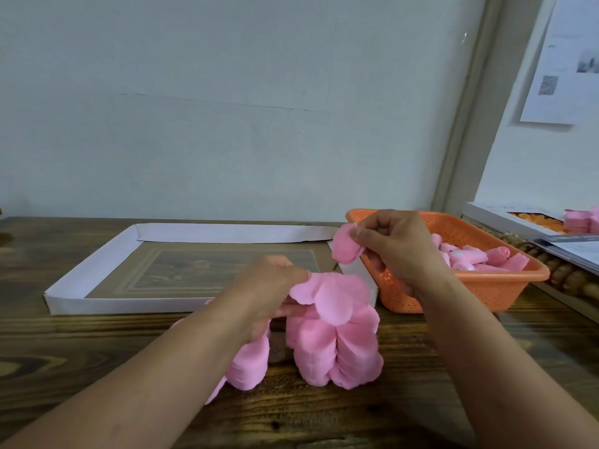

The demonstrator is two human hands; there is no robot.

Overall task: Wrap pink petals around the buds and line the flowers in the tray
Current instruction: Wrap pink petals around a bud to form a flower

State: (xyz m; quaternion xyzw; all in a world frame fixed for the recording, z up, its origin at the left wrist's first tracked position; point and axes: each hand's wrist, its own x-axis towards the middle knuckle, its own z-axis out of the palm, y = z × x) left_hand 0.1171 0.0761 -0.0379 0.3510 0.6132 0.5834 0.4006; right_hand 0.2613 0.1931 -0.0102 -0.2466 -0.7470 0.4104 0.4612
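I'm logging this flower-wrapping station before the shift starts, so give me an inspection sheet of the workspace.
Surface: dark wooden table.
Job's things: white cardboard tray with no flowers seen in it; stacks of pink petals in front of it; orange basket of rolled pink buds to the right.
Clutter: papers and a white box at the far right.
Grippers: left hand grips the petal stack; right hand pinches a single petal above the tray corner.
Cables: nothing seen.
Surroundings: plain pale wall, printed sheet pinned at the right.
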